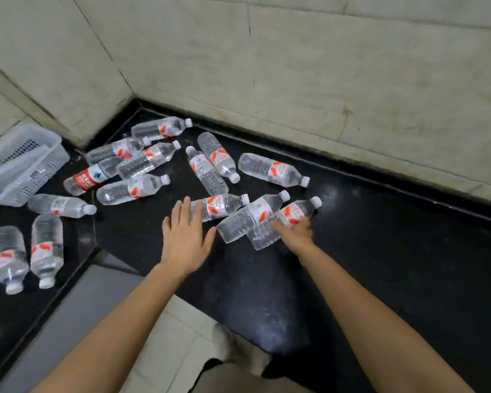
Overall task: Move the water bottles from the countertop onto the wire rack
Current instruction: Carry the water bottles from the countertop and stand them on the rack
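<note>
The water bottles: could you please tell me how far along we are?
No wire rack shows; nothing looks done. The right hand grips the rightmost bottle; the open left hand reaches toward a middle bottle. Over a dozen lie on the countertop, unmoved.

I see water bottles [272,169] lying scattered on the tabletop [380,251], most toward the back corner. A basket [20,163] sits far left, two bottles [46,248] before it. The front bottle [295,212] lies under my right grip [295,234].
</note>
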`<state>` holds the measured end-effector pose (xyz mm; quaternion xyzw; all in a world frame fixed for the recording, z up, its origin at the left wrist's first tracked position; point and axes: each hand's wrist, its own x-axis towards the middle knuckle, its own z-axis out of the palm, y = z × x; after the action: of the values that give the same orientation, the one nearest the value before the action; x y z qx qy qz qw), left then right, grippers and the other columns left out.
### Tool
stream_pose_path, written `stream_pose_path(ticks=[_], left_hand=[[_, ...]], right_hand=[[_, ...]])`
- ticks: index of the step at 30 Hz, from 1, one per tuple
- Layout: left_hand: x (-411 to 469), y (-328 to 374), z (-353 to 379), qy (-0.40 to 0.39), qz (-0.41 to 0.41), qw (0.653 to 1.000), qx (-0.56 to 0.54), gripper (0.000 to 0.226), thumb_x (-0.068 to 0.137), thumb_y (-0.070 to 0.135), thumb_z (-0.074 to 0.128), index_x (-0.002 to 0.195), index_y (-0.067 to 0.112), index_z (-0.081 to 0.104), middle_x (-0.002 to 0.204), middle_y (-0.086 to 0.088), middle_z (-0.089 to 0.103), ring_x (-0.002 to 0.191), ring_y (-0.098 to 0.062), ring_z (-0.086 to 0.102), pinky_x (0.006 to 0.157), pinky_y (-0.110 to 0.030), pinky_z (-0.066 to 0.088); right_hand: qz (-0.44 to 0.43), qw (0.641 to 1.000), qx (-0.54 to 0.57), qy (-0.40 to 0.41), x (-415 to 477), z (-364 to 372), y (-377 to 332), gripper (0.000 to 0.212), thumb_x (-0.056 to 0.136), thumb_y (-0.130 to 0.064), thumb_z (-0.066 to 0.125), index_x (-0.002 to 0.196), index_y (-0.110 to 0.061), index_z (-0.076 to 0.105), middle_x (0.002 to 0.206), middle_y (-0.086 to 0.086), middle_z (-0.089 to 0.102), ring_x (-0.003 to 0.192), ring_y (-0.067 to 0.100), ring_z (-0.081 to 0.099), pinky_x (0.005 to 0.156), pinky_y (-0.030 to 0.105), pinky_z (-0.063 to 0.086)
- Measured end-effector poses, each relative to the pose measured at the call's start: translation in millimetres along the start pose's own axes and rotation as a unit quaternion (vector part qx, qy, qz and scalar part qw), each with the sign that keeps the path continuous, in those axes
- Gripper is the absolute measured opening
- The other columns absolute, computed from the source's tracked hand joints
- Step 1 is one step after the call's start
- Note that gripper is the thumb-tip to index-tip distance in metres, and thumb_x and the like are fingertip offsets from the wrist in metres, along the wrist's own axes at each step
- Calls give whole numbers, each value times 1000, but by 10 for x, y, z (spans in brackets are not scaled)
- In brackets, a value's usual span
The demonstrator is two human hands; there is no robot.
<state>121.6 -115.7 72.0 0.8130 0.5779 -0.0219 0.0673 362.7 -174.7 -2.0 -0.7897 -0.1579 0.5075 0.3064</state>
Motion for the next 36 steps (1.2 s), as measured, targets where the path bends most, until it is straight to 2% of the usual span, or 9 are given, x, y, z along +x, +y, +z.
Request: stream_pose_path(ticks=[5,9,12,14,19,23,28,32,36], left_hand=[[522,-120,331,-80,18,997,3,68,101,42,49,157,11,26,166,-18,21,155,-35,13,121,-64,15],[980,-246,547,-129,96,986,50,58,97,32,54,150,14,38,160,-15,34,152,-35,23,118,-68,8],[1207,-377,584,-127,129,983,29,56,94,32,62,144,14,46,139,-20,50,127,-42,47,106,-66,36],[1332,-480,589,-140,140,980,37,68,91,42,66,147,13,42,133,-22,50,119,-42,48,97,-59,44],[1468,-599,616,-159,157,974,-24,104,74,54,80,153,10,30,134,-22,48,121,-41,46,96,-54,44],[1413,-673,708,-164,138,974,-79,85,75,55,78,141,14,44,130,-20,47,120,-39,43,95,-52,43],[1535,-674,782,-235,135,957,-102,81,80,53,75,138,4,46,134,-24,49,123,-41,47,100,-47,42],[1565,-673,696,-253,46,943,-212,63,75,43,83,121,7,60,121,-15,65,108,-31,64,85,-37,50],[1333,-520,442,-219,-13,927,-305,63,74,34,85,124,9,55,114,-8,65,104,-26,64,82,-35,47]], right_hand=[[4,992,122,34,120,333,53,147,41,-82,73,158,-31,-2,155,12,40,136,32,48,112,52,46],[27,979,175,100,117,489,-64,132,61,-72,78,159,-33,-2,155,12,38,136,31,48,112,48,46],[62,960,216,167,192,615,-151,104,86,-50,75,160,-30,5,153,15,39,130,32,52,106,41,48],[109,948,206,214,227,711,-257,97,91,-55,67,161,-31,4,154,18,34,132,38,50,105,42,44],[124,948,156,250,215,897,-254,95,94,-63,58,162,-33,-1,154,23,29,134,44,47,111,53,43],[114,961,111,225,45,924,-73,94,88,-61,67,160,-23,19,150,17,44,131,37,52,112,49,45],[158,964,25,212,-263,1104,88,103,53,-69,73,138,-16,49,132,11,59,117,28,61,99,38,53],[181,959,38,216,-409,1082,178,88,62,-56,83,133,-14,52,130,8,59,114,27,62,91,33,52],[121,954,99,255,-677,844,308,75,68,-42,84,131,-17,50,124,4,57,104,20,57,86,31,46]])
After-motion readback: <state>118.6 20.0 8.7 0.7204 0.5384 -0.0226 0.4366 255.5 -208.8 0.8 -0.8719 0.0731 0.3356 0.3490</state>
